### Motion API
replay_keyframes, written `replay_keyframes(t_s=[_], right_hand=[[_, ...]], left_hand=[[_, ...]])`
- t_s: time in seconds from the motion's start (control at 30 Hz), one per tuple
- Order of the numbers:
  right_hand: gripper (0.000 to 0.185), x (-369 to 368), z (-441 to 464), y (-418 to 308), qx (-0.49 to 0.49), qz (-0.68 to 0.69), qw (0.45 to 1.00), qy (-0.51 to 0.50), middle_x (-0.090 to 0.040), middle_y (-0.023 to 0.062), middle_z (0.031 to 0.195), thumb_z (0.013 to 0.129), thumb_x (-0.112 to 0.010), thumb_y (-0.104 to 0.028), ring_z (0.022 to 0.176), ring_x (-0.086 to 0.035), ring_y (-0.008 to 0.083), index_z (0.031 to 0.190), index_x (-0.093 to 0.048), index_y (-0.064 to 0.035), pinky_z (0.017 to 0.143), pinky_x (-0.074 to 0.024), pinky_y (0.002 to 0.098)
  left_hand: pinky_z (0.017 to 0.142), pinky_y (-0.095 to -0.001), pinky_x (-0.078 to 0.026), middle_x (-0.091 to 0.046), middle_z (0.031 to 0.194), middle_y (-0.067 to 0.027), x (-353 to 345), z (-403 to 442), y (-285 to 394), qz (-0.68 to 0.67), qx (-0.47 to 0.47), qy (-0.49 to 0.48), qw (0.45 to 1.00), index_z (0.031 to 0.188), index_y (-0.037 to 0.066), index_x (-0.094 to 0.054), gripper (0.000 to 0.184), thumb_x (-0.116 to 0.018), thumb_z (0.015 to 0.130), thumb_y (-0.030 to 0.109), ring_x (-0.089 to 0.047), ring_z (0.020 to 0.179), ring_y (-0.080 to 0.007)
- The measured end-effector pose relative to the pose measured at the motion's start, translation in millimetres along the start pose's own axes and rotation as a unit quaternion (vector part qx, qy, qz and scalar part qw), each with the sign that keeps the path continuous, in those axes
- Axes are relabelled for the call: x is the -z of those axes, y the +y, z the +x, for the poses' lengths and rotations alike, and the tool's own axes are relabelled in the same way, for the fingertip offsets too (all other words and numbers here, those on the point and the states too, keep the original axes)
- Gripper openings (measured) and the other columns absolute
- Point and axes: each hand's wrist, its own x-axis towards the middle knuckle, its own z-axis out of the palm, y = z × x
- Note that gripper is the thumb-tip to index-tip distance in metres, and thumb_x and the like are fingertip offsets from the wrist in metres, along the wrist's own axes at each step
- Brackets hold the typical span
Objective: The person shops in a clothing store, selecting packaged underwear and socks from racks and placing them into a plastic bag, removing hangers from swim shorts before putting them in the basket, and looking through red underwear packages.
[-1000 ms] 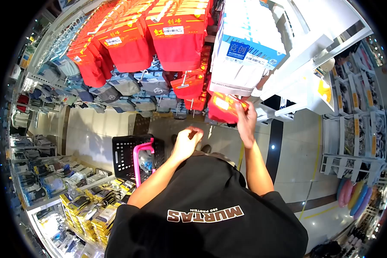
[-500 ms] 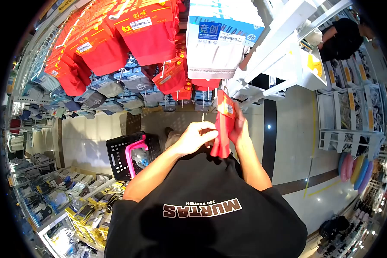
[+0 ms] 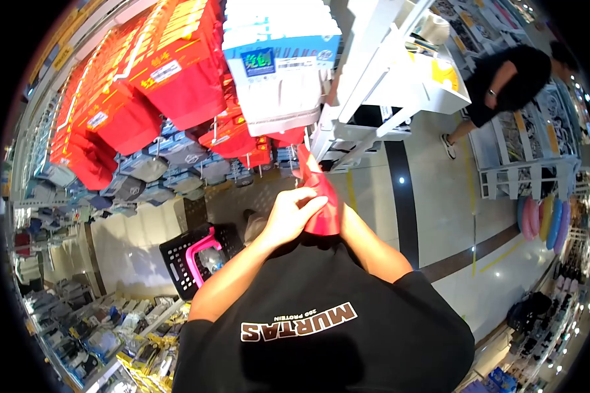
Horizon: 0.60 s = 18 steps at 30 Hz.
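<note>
A red packaged garment is held upright in front of my chest, its card top pointing towards the rack. My left hand pinches its left side between thumb and fingers. Behind the garment, my right hand is hidden; only the forearm shows at its right. Just beyond hang white garments with blue-and-white cards. To their left are rows of red garments with red cards.
A black basket with a pink handle stands at the left. White shelving rises at the right front. Another person is at the far right, near swim rings. Packaged goods fill the lower left.
The red garment has come from the rack to my chest, and my left hand has closed on it. The view has shifted right, and another person has come into view.
</note>
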Motion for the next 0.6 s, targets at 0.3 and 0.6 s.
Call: replay_keyframes(t_s=[0.3, 0.6], right_hand=[[0.048, -11, -22, 6, 0.033, 0.064, 0.983, -0.171, -0.053, 0.0102, 0.133, 0.104, -0.047, -0.028, 0.120, -0.054, 0.0188, 0.144, -0.040, -0.0020, 0.101, -0.0469, 0.0348], [0.047, -13, 1, -8, -0.069, 0.224, 0.968, -0.091, -0.063, 0.0118, 0.118, 0.102, -0.053, -0.032, 0.105, -0.064, 0.0218, 0.136, -0.046, -0.0005, 0.095, -0.0515, 0.0371]], left_hand=[[0.060, -0.0227, -0.041, -0.057, 0.070, 0.0050, 1, 2, -18, 0.015, -0.003, 0.006, 1.000, 0.085, 0.000, -0.065, 0.022, -0.061, 0.099, 0.017, -0.049, 0.066, -0.0031], [0.064, -0.0248, -0.043, -0.057, 0.075, 0.0026, 19, -6, -47, -0.019, 0.045, 0.163, 0.985, 0.086, -0.002, -0.063, 0.026, -0.059, 0.099, 0.021, -0.049, 0.071, -0.0059]])
